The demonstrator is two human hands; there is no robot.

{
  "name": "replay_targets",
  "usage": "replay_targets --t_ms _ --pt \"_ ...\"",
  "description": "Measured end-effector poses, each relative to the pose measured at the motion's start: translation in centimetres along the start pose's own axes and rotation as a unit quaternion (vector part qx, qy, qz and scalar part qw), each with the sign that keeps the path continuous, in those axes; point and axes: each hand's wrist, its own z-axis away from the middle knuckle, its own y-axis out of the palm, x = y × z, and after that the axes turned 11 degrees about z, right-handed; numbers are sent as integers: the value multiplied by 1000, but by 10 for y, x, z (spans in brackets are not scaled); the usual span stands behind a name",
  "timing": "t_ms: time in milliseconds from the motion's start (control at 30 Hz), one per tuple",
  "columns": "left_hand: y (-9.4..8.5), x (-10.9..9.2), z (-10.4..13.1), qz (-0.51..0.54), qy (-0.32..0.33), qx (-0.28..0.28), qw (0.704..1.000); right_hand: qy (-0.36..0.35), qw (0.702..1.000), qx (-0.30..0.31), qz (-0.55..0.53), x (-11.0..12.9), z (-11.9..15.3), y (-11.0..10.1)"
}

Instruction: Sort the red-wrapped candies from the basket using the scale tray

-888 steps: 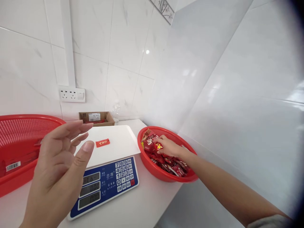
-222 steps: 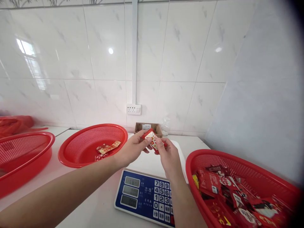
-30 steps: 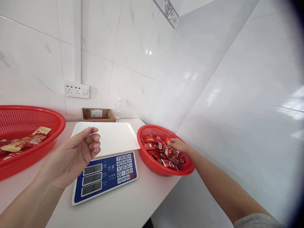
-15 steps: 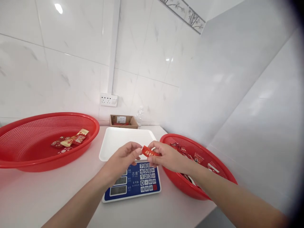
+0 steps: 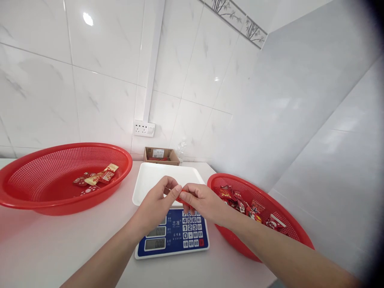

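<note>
A small red wrapped packet (image 5: 179, 199) is held above the digital scale, mostly covered by my fingers. My left hand (image 5: 160, 203) pinches its left end between thumb and fingers. From the other side my right hand (image 5: 203, 200) grips it too, and the two thumbs nearly meet. Beneath my hands lie the front edge of the scale's white tray (image 5: 162, 173) and the blue keypad panel of the scale (image 5: 175, 236).
At left a red mesh basket (image 5: 57, 206) holds several red and cream packets (image 5: 96, 179). Another red basket (image 5: 288, 206), beside my right forearm, contains many red packets (image 5: 240, 202). Behind the scale stand a cardboard box (image 5: 171, 157) and a clear plastic bottle (image 5: 181, 151) against the tiled wall.
My hands have come together over the red packet, and my left hand now grips it as well. The packet is more hidden. The view has shifted slightly, so the surroundings sit further right.
</note>
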Motion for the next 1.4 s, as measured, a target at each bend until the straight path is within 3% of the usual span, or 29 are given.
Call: replay_targets --t_ms 100,333,533,733,833,967,1167,1233,1400 --pt "-2 6 -3 -17 -11 19 1000 3 999 4 -37 -1 -2 3" --pt "-3 12 -7 4 3 -26 1000 47 997 30 -60 -8 -6 8" --pt "-4 11 -6 66 -30 2 997 -25 999 -27 29 -2 -11 5" --pt "-5 15 -9 136 -56 31 989 -50 998 -4 24 -1 -20 12" --pt "-6 17 -12 138 -29 -8 990 -25 999 14 -23 -3 -25 16" --pt "-8 15 -14 120 -2 -73 990 -9 996 -27 -83 -3 -27 17" --pt "-9 17 -13 93 -54 44 993 -38 997 -48 -46 -2 -25 18" --pt "-8 18 -13 90 -51 40 994 -44 997 -55 -35 -2 -24 19" --pt "-2 14 -11 94 27 27 995 -65 993 -48 -91 6 -21 22"
